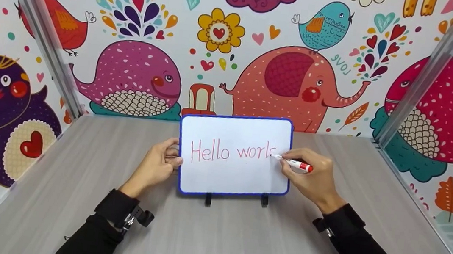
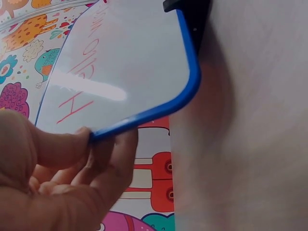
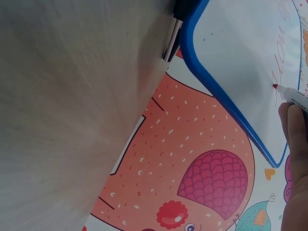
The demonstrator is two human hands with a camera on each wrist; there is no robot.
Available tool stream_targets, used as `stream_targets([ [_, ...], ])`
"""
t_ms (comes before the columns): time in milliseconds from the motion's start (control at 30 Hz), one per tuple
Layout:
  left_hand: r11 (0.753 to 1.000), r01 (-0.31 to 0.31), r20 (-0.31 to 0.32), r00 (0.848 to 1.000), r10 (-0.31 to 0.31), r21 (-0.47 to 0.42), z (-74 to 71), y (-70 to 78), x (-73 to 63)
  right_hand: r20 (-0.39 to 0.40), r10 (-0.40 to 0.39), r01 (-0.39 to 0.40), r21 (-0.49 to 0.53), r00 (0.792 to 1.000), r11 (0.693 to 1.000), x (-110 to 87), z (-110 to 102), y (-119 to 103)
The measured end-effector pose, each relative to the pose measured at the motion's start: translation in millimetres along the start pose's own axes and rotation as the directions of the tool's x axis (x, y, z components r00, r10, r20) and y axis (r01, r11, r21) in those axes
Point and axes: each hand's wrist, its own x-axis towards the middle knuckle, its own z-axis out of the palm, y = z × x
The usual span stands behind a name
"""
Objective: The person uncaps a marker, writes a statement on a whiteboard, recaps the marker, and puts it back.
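A small whiteboard (image 1: 229, 174) with a blue frame leans back on a stand with black feet (image 1: 208, 199). Red handwriting on it reads "Hello worl", followed by a curved stroke. My left hand (image 1: 159, 161) grips the board's left edge, thumb on the front and fingers behind, as the left wrist view shows. In my right hand (image 1: 311, 173) is a white marker (image 1: 297, 164) with a red end, pinched between thumb and fingers. Its red tip (image 3: 275, 86) meets the board at the last letter in the right wrist view.
The board stands on a grey wood-grain table (image 1: 214, 236). Behind it and at both sides rise walls (image 1: 216, 70) printed with cartoon animals, with metal corner posts (image 1: 45, 34) at left and right. Black straps with small devices (image 1: 143, 216) sit on both wrists.
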Motion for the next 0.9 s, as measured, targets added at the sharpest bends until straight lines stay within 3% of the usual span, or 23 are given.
stream_targets([
  [300,0.999,0.026,-0.012,1.000,-0.026,0.031,0.3,-1.3,1.4,-0.004,0.029,-0.029,-0.019,1.000,0.999,1.5,-4.2,2.4],
  [900,1.000,0.011,0.005,1.000,-0.011,0.009,-0.6,-1.6,0.2,-0.119,0.054,-0.065,-0.094,0.991,0.993,7.6,-2.0,3.1],
])
